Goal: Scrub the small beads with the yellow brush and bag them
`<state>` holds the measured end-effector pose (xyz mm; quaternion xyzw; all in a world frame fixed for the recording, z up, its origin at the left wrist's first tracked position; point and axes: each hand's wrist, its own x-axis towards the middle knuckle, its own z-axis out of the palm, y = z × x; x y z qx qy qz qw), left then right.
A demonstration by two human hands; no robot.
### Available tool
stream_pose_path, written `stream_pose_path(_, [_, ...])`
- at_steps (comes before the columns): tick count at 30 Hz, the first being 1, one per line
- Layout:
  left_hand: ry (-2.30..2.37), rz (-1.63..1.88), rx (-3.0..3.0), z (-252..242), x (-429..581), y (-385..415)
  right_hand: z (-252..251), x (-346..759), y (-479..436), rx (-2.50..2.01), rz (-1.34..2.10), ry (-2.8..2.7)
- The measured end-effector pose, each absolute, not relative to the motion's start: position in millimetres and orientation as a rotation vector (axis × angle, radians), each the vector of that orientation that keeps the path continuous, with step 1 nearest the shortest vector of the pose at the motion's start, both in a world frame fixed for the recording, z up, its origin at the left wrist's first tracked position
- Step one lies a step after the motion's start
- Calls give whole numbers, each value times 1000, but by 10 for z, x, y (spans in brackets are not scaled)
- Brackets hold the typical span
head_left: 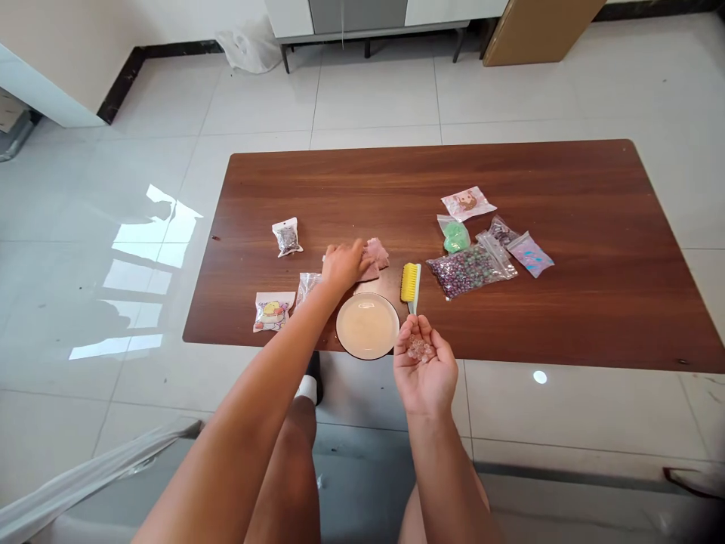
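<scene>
My right hand (424, 370) is cupped palm up just past the near table edge, holding a small heap of pale pink translucent beads (420, 349). My left hand (343, 266) lies palm down on the middle of the wooden table (430, 181), its fingertips against a crumpled pink cloth (374, 255). Between my hands sits a white plate (368, 326) with a pale liquid or coating in it. A yellow-bristled brush (411, 285) lies right beside the plate, close to my right hand.
Several plastic bags of beads (469, 270) and printed packets (273, 311) lie on both sides of my hands. A small bag of dark beads (287, 237) lies further back. The table's near edge runs just behind the plate, with a tiled floor around the table.
</scene>
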<state>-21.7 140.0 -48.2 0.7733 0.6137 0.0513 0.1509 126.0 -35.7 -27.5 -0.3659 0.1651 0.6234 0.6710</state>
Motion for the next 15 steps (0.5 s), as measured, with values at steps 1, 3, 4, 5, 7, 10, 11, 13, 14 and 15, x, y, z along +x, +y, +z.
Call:
stream_pose_path(1, [1786, 182, 2227, -510, -248, 1389, -257, 1268, -365, -825, 1406, 377])
stream_pose_path(3, [1823, 304, 2263, -514, -327, 1376, -220, 1289, -372, -829, 1408, 390])
stream_pose_path(4, [1811, 358, 2292, -511, -366, 1365, -201, 1299, -373, -831, 1410, 396])
stream_pose_path(5, [1771, 385, 2332, -518, -400, 1349, -181, 1308, -373, -835, 1412, 400])
stream_pose_path(7, [1637, 338, 2412, -576, -444, 1305, -135, 1317, -381, -831, 1421, 402])
stream_pose_path(10, [1483, 211, 2479, -717, -466, 1265, -63, 1301, -413, -814, 1448, 403])
stream_pose_path(11, [1466, 192, 2485, -745, -477, 1266, -42, 1289, -424, -814, 1457, 412])
stream_pose_path(13, [1461, 201, 2483, -727, -531, 1273, -12, 1258, -437, -833, 1465, 445])
stream_pose_path(14, [1491, 239, 2469, -676, -580, 1267, -3, 1243, -436, -845, 1463, 468])
stream_pose_path(15, [1553, 295, 2432, -602, -644, 1246, 2, 1230, -430, -856, 1460, 492])
